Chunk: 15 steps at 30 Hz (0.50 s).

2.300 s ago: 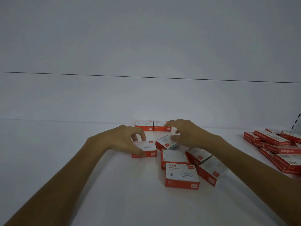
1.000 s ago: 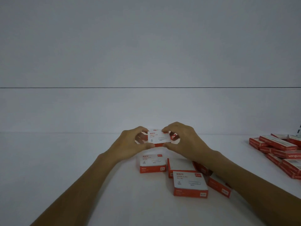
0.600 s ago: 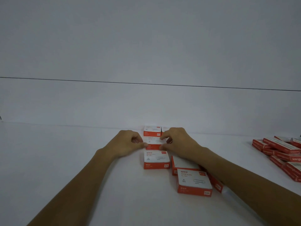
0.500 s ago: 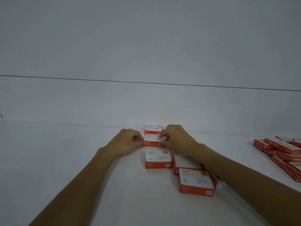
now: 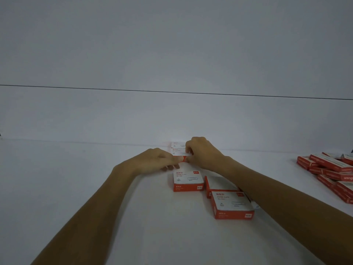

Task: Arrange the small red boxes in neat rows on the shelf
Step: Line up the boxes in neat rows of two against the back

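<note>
On the white shelf (image 5: pixel 76 188), a small red and white box (image 5: pixel 179 153) lies just in front of another box (image 5: pixel 176 144) that sits against the back wall. My left hand (image 5: pixel 158 160) and my right hand (image 5: pixel 202 153) pinch this box from its left and right sides. Closer to me lie a loose box (image 5: pixel 188 181), a second box (image 5: pixel 219 185) partly under my right forearm, and a third box (image 5: pixel 232 205) at the front.
A heap of longer red boxes (image 5: pixel 330 169) lies at the far right of the shelf. The white back wall (image 5: pixel 172 115) rises right behind the boxes.
Both hands lifted a box from the loose group, carried it back and set it down in front of the box at the wall. They still pinch it.
</note>
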### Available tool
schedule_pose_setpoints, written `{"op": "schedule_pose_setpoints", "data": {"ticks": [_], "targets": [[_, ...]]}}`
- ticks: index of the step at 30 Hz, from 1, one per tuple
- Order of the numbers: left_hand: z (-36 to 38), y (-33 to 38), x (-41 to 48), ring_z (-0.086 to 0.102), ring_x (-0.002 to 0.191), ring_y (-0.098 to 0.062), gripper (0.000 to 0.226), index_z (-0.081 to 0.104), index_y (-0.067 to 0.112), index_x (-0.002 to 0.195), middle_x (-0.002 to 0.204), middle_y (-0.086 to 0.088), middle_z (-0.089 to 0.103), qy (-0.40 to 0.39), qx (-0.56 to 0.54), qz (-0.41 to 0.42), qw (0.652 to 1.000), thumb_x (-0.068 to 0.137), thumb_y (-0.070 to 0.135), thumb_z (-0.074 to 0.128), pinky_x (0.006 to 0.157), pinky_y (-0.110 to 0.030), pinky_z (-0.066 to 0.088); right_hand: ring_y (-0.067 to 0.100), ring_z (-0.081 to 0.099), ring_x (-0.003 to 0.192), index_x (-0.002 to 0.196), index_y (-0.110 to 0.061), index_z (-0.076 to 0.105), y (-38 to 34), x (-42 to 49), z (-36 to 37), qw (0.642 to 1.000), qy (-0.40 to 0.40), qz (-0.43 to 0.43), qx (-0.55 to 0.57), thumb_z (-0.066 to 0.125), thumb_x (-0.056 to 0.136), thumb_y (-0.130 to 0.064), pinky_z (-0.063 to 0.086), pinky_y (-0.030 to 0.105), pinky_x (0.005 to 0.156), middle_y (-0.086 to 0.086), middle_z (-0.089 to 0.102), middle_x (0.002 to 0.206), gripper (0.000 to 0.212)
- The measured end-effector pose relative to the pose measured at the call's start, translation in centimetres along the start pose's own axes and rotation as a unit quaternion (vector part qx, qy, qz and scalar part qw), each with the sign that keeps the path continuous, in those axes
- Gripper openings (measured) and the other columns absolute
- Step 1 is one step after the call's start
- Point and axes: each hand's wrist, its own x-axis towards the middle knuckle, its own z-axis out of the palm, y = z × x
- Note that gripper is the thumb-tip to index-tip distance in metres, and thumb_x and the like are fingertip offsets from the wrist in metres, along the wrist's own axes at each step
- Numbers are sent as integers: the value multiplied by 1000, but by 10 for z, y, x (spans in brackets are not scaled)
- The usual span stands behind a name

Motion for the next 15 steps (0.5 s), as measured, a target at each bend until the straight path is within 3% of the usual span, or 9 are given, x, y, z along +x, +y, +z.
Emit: {"op": "schedule_pose_setpoints", "data": {"ticks": [4, 9, 12, 15], "targets": [[0, 7, -3, 60, 101, -9, 36, 68, 32, 94, 105, 11, 66, -48, 20, 1, 999, 71, 59, 61, 93, -30, 48, 16, 47, 76, 84, -5, 55, -2, 1, 4, 1000, 4, 6, -20, 60, 86, -20, 39, 24, 65, 11, 55, 100, 17], [3, 21, -2, 56, 97, -7, 63, 53, 38, 101, 97, 18, 56, -120, 122, -22, 985, 47, 63, 74, 89, -25, 46, 15, 50, 74, 91, -3, 57, -3, 7, 8, 1000, 10, 25, -10, 61, 86, -21, 45, 23, 69, 12, 58, 103, 19], [10, 18, 3, 52, 96, -6, 54, 48, 41, 99, 102, 17, 52, -93, 197, 8, 976, 56, 54, 77, 83, -21, 46, 16, 53, 80, 101, 1, 63, 2, 5, 4, 1000, -14, 25, 14, 60, 87, -27, 43, 22, 72, 12, 61, 106, 31], [15, 10, 5, 52, 90, -1, 46, 52, 42, 96, 98, 20, 53, -31, 157, 44, 986, 59, 50, 77, 75, -18, 46, 6, 49, 84, 116, -10, 62, 13, -11, -13, 995, 11, -3, 98, 51, 92, -33, 36, 17, 76, 5, 63, 114, 35]]}}
